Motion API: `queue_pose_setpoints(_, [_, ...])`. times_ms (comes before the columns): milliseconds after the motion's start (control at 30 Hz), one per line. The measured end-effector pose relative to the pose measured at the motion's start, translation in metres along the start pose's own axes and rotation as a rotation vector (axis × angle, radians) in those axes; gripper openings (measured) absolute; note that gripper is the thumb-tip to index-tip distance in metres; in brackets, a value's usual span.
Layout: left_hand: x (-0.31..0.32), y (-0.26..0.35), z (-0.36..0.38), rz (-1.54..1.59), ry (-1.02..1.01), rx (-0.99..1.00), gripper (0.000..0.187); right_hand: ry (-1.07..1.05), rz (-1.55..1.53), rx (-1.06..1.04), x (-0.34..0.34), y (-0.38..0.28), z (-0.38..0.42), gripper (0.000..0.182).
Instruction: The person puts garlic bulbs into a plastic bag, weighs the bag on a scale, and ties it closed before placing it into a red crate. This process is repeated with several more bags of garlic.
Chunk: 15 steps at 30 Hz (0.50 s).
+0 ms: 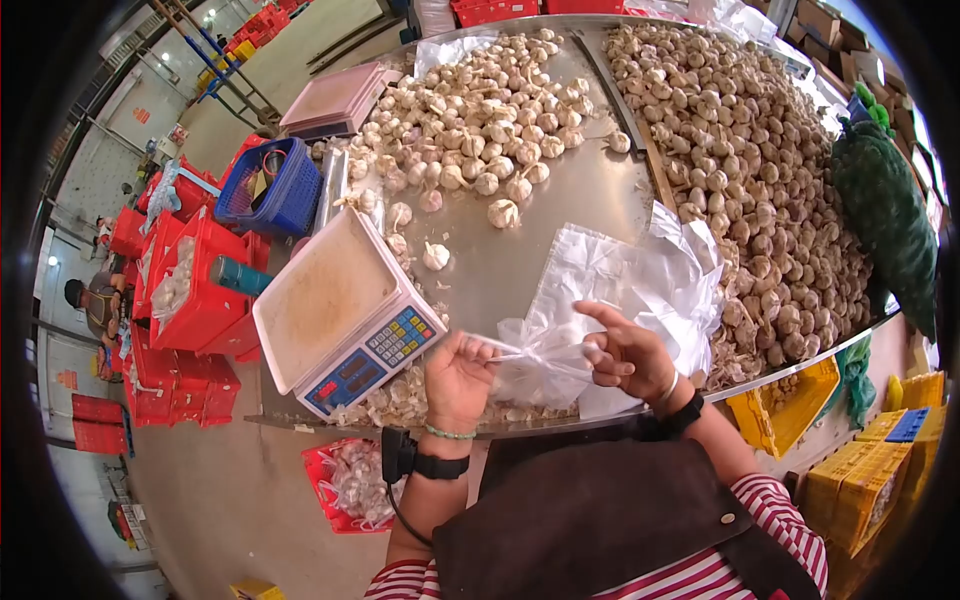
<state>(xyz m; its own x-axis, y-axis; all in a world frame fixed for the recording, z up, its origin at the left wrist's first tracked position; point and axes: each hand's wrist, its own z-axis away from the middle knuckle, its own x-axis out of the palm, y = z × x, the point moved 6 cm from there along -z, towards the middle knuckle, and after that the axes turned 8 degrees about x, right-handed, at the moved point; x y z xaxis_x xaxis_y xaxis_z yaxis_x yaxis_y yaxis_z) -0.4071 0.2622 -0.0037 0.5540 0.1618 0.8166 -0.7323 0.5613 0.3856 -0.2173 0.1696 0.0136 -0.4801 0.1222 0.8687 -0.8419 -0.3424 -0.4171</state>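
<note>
Thin white plastic bags (585,285) lie in a loose pile at the front middle of the metal table. My left hand (460,380) pinches a twisted strand of white plastic, stretched toward the right. My right hand (630,355) is at the other side of the bunched plastic, index finger extended and the other fingers curled against the thumb; a bit of white shows at the fingertips. Left of my left hand stands a digital scale (335,290) with a bare, stained pan. Loose garlic bulbs (480,130) are heaped beyond the bags.
A larger garlic heap (750,180) fills the right side behind a divider strip (640,140). A second scale (335,98) and a blue basket (270,190) are at the left. Red crates (190,290) stand beyond the left edge, yellow crates (860,490) at the lower right. A person (100,300) is far left.
</note>
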Motion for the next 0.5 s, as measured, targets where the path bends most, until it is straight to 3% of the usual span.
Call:
queue_pose_setpoints(33, [0.016, 0.002, 0.003, -0.051, -0.062, 0.053, 0.026, 0.047, 0.100, 0.227, 0.006, 0.003, 0.001, 0.054])
queue_pose_setpoints(67, [0.026, 0.003, 0.005, -0.101, -0.128, 0.105, 0.029, 0.100, 0.374, 0.213, 0.011, 0.001, -0.005, 0.053])
queue_pose_setpoints(100, [0.024, 0.004, 0.006, -0.107, -0.125, 0.103, 0.029, 0.099, 0.368, 0.213, 0.013, 0.000, -0.009, 0.053])
queue_pose_setpoints(167, [0.033, 0.013, 0.010, -0.195, -0.390, 0.140, 0.027, 0.111, 0.237, -0.047, 0.016, -0.019, -0.014, 0.051])
queue_pose_setpoints(233, [0.004, 0.026, 0.007, -0.219, -0.420, 0.161, 0.026, 0.148, 0.132, -0.095, -0.026, -0.030, -0.015, 0.049])
queue_pose_setpoints(300, [-0.057, 0.039, -0.005, -0.790, -0.355, 0.055, 0.024, 0.242, 0.006, -0.039, -0.087, -0.027, -0.015, 0.047])
queue_pose_setpoints(367, [-0.074, 0.037, -0.007, -0.771, -0.268, -0.022, 0.023, 0.454, -0.044, 0.007, -0.100, -0.010, -0.011, 0.046])
queue_pose_setpoints(433, [-0.072, 0.031, -0.002, -0.740, -0.173, -0.109, 0.021, 0.464, -0.071, 0.000, -0.096, -0.008, -0.012, 0.049])
queue_pose_setpoints(500, [-0.047, 0.024, 0.006, -0.366, -0.192, -0.191, 0.014, 0.202, -0.153, -0.169, -0.062, -0.030, -0.011, 0.056])
